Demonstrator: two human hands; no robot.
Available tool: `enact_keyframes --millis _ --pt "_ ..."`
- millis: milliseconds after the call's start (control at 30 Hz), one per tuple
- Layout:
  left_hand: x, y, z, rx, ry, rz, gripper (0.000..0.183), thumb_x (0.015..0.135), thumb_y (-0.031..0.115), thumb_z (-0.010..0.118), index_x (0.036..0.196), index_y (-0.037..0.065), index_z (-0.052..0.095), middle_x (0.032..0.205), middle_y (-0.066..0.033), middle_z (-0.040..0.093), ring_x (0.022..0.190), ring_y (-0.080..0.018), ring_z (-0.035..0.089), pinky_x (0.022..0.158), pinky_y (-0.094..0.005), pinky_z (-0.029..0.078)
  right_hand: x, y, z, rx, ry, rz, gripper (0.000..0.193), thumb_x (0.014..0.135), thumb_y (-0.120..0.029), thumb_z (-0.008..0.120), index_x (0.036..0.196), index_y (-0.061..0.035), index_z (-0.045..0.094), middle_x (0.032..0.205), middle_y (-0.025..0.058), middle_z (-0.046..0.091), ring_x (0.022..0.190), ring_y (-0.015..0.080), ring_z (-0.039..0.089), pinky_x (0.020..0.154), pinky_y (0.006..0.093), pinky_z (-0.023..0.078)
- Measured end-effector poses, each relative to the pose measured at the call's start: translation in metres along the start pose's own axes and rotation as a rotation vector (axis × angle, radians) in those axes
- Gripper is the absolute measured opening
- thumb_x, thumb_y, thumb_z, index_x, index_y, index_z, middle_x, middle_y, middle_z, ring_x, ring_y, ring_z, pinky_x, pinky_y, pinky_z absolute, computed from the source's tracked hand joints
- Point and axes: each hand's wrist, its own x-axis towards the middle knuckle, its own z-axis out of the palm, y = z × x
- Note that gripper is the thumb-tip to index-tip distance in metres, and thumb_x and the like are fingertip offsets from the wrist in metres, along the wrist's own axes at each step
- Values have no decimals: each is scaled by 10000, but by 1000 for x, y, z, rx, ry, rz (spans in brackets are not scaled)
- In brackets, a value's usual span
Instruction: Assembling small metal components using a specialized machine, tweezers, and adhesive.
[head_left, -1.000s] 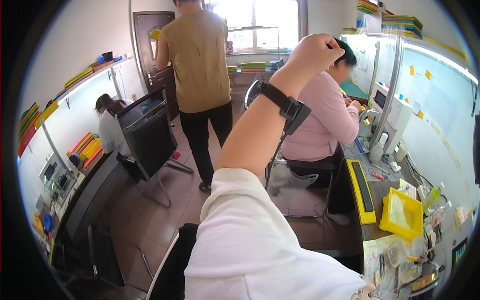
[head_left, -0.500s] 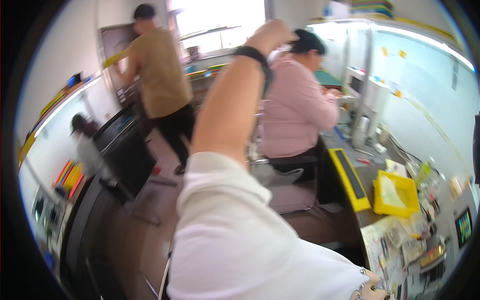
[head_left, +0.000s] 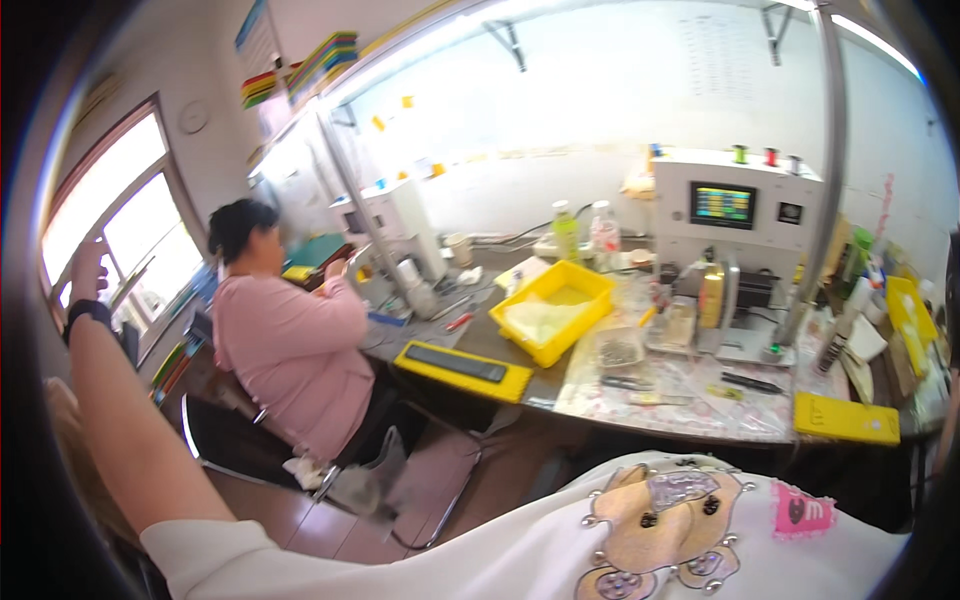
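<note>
My left hand (head_left: 88, 268) is raised at the far left of the head view, by the window, fingers loosely up and nothing in it. A black watch (head_left: 88, 312) sits on its wrist, and the bare forearm runs down to my white sleeve. My right hand is out of view. My white shirt with a beaded bear figure (head_left: 655, 525) fills the lower edge. In front of me is a workbench (head_left: 690, 405) with a yellow tray (head_left: 550, 310) holding pale material, well away from my hand.
A seated person in a pink top (head_left: 290, 350) works at the bench's left end on a metal-framed chair (head_left: 230, 445). The bench carries a black-and-yellow flat tray (head_left: 462, 365), a white machine with a small screen (head_left: 735, 210), two bottles (head_left: 565, 230), and a yellow flat block (head_left: 845, 418).
The view has swung right, from the room and a standing person to the workbench. My raised left arm now sits at the picture's left edge instead of its middle.
</note>
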Motion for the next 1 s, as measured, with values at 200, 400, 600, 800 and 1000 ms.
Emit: enact_keyframes --millis 200,400,600,800,1000 --pt "-22 99 60 -393 -77 13 270 813 253 594 1022 84 572 743 -67 566 476 -129 488 405 -267 371 -26 -39 -45 -189 182 -44 280 849 -141 555 1103 -35 505 1000 89 570 818 184 553 761 319 450" --pt "-70 217 105 -467 -214 247 250 829 245 591 993 58 574 752 -82 576 507 -126 513 402 -265 378 -49 -37 -70 -264 276 -71 262 858 -144 546 1094 -37 503 1009 84 566 823 174 551 769 313 450" --pt "-238 423 154 -693 1 671 376 832 240 646 1173 93 582 879 -85 649 611 -98 537 575 -247 446 -48 -16 -70 -314 319 -55 245 868 -147 537 1086 -39 502 1018 79 563 827 163 550 778 307 451" --pt "-511 432 185 -1583 -225 574 353 821 26 606 1167 9 537 566 39 469 498 -30 457 509 -162 362 -83 89 47 -170 221 200 199 728 -153 683 864 -37 595 755 54 582 735 169 579 731 313 437" --pt "-554 414 269 -1428 -884 97 186 796 -18 592 980 3 599 627 4 525 546 -59 501 533 -212 407 -81 159 94 132 19 364 163 740 -36 658 894 -20 611 776 73 620 666 152 603 629 257 466"
